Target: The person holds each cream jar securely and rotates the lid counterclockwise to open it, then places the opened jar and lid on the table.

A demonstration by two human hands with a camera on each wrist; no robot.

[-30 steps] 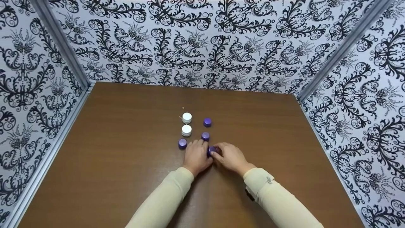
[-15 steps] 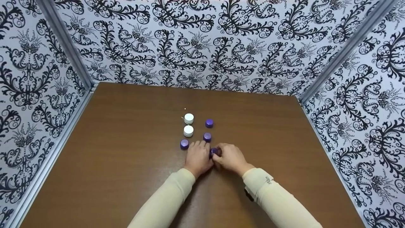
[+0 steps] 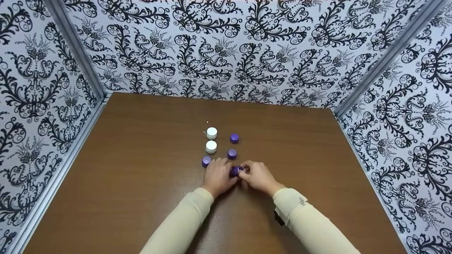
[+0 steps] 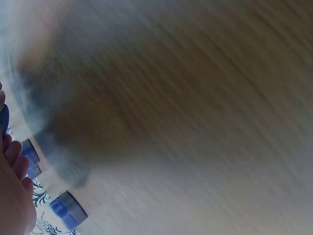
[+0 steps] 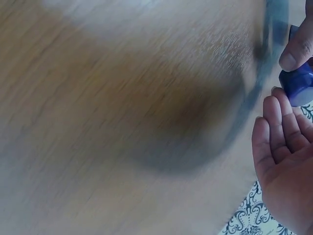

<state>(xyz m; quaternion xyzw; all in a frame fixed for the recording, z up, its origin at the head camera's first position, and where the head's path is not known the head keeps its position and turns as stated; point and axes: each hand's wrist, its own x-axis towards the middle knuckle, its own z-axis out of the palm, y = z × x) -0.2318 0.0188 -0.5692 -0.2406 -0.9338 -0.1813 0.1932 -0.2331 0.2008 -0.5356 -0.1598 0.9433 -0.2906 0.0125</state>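
Note:
Between my two hands, close over the table, is a small purple jar [image 3: 237, 171] with a shiny top. My left hand [image 3: 218, 176] grips its left side, thumb toward me and fingers on the far side. From the right, my right hand [image 3: 260, 177] pinches it between thumb and fingers. The right wrist view shows the thumb [image 5: 296, 55] across the purple jar [image 5: 299, 85], the other fingers curled below. At the left edge of the left wrist view, only a sliver of the held jar [image 4: 4, 120] shows; the hands hide much of it.
Another purple jar [image 3: 206, 161] stands just left of my left hand. Two more, a near one [image 3: 232, 153] and a far one [image 3: 234, 138], stand beyond the hands. Two white jars [image 3: 211, 146] stand to their left. Patterned walls [image 3: 219, 53] enclose the brown table [image 3: 141, 158].
The hands stay together around the purple jar, which has tilted slightly, its shiny top catching more light. My left hand has shifted slightly left. The other jars keep their places.

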